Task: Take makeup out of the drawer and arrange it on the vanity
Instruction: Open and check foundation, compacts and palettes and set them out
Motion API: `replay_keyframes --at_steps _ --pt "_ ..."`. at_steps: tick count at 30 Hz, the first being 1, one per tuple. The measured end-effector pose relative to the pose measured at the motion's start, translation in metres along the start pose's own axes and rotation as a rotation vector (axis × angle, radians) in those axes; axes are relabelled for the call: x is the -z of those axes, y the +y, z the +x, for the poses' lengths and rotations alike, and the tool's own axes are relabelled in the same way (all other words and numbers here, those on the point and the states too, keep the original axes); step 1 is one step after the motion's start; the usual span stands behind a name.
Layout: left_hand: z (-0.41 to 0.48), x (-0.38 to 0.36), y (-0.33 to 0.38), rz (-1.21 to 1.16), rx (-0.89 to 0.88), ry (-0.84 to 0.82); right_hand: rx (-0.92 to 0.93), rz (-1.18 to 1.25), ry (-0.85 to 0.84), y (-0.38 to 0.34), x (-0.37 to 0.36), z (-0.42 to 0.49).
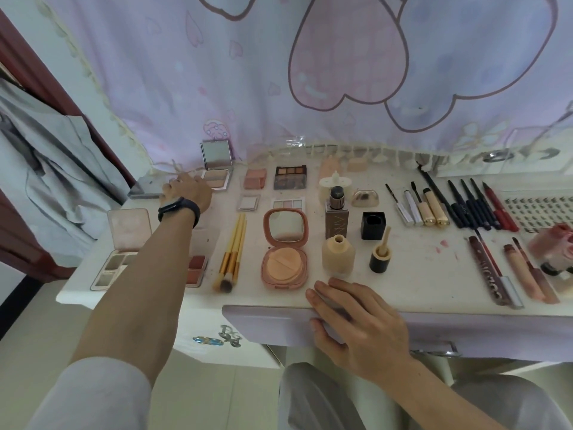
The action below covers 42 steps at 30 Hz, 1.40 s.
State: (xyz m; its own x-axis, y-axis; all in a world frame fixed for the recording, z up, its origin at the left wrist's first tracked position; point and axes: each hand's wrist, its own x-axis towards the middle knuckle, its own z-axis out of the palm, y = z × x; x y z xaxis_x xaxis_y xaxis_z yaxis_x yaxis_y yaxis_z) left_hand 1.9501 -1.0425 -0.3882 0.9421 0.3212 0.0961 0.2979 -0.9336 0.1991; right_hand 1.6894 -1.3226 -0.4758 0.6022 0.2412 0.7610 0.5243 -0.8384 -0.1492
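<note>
Makeup lies in rows on the white vanity top (428, 274). My left hand (186, 190), with a dark band on the wrist, reaches to the back left. It sits between a grey flat case (144, 188) and an open mirrored palette (217, 175). Its fingers bend down on the far side, so their grip is hidden. My right hand (356, 318) lies flat on the vanity's front edge, fingers straight. Its thumb rests against the lavender drawer front (263, 322). An open peach powder compact (283, 252) stands just left of that hand.
Gold-handled brushes (231, 252), eyeshadow palettes (290, 177), foundation bottles (337, 217), mascaras and pencils (465, 206) and lip glosses (496, 271) fill the top. A pink curtain (310, 72) hangs behind. Grey clothing (46, 169) hangs at the left. My knees (325, 398) are under the drawer.
</note>
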Motion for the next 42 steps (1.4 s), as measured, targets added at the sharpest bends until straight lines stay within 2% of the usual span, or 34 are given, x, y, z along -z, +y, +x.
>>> replay_keyframes --at_steps 5,8,13,19,24,26,29,38,42 --pt "0.004 0.005 -0.003 0.224 -0.084 -0.026 -0.007 0.009 0.005 0.0 0.001 0.0" --pt "0.004 0.008 -0.004 0.196 0.012 -0.049 -0.009 0.015 0.0 0.001 0.0 -0.001" --pt "-0.011 0.019 -0.004 0.272 0.015 -0.135 -0.017 0.014 -0.012 0.001 0.001 -0.003" --pt "-0.012 0.029 -0.004 0.341 -0.061 -0.06 -0.02 0.017 -0.035 0.002 0.0 -0.003" --pt "-0.005 0.034 0.001 0.294 0.019 0.03 -0.016 0.018 -0.01 0.0 -0.001 -0.001" --pt "-0.002 0.03 -0.003 0.311 0.082 0.029 -0.017 0.023 -0.002 -0.001 -0.001 -0.001" --pt "0.005 0.022 -0.008 0.345 0.085 -0.039 -0.019 0.017 -0.003 0.0 -0.001 -0.001" --pt "0.006 0.028 -0.013 0.089 0.184 -0.055 -0.021 0.023 -0.019 0.001 -0.002 -0.002" --pt "0.008 0.047 -0.005 -0.193 0.205 -0.018 -0.024 0.023 -0.031 0.001 -0.002 -0.003"
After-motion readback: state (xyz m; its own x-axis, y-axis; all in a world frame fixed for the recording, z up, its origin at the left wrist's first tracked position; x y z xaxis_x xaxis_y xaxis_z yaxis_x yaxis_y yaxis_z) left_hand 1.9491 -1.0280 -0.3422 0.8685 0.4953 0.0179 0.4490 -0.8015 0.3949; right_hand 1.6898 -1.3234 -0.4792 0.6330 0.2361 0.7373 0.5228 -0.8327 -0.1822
